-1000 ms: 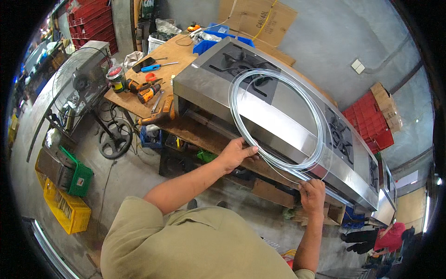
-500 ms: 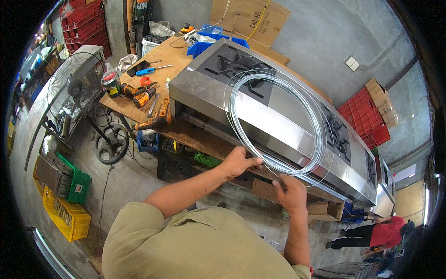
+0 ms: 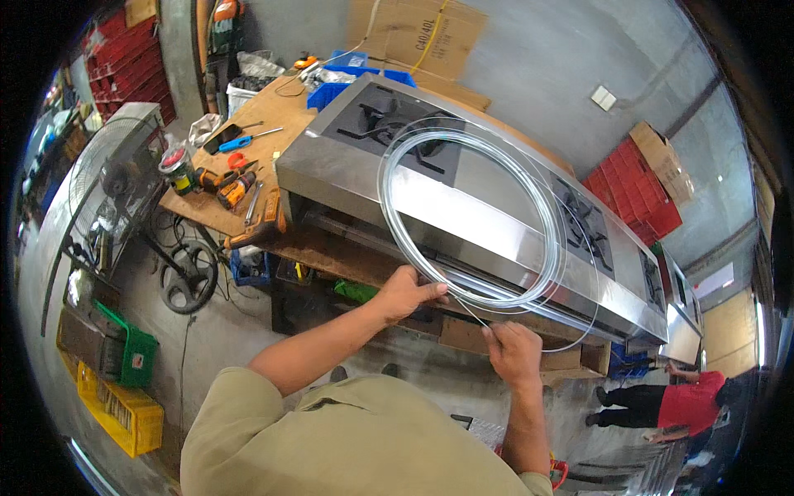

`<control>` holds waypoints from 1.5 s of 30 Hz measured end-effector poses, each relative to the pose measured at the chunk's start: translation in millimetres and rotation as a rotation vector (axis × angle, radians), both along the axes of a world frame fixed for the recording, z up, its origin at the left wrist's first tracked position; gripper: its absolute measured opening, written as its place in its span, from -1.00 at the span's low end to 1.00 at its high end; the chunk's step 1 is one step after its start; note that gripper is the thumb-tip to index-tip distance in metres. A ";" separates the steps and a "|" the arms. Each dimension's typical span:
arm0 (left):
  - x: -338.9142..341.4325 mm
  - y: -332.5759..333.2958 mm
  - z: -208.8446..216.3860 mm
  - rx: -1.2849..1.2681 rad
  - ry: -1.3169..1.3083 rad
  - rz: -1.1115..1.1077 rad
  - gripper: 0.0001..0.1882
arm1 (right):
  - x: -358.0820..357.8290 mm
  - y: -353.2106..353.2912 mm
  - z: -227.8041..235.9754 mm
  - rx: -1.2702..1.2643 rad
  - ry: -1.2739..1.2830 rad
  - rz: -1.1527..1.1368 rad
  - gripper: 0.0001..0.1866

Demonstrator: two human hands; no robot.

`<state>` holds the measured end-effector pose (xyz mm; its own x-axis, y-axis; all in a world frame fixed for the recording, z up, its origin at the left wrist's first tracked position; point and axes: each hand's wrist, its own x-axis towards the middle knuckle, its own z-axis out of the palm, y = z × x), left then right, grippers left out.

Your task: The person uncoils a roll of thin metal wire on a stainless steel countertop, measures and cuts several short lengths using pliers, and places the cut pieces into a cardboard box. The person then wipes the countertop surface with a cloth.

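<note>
A large coil of thin silvery wire (image 3: 549,240) stands up in front of the stainless steel stove (image 3: 337,169). My left hand (image 3: 404,296) is closed around the coil's lower left side, thumb over the strands. Just below the coil, my right hand (image 3: 515,354) pinches a single strand drawn away from the bundle. A loose loop of wire bows out at the right and returns near that hand. Several black burner grates (image 3: 583,227) sit along the stove top.
The wooden bench (image 3: 217,207) carries a cordless drill (image 3: 236,190), a wrench (image 3: 253,203), a blue-handled screwdriver (image 3: 236,144) and blue bins. A standing fan (image 3: 116,178) and green crate (image 3: 137,354) are at the left. A person in a red shirt (image 3: 695,403) stands at the far right.
My right hand has moved down from the coil's rim, drawing a strand away from it. The loose loop at the right hangs wider and lower. The left hand keeps its hold.
</note>
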<state>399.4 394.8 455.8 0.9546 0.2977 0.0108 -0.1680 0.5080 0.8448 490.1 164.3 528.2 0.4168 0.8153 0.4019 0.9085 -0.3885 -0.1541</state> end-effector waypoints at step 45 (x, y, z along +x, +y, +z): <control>57.7 212.5 124.5 1.685 0.971 0.165 -0.64 | -1.9 5.5 -17.1 0.141 -0.043 -0.114 -0.76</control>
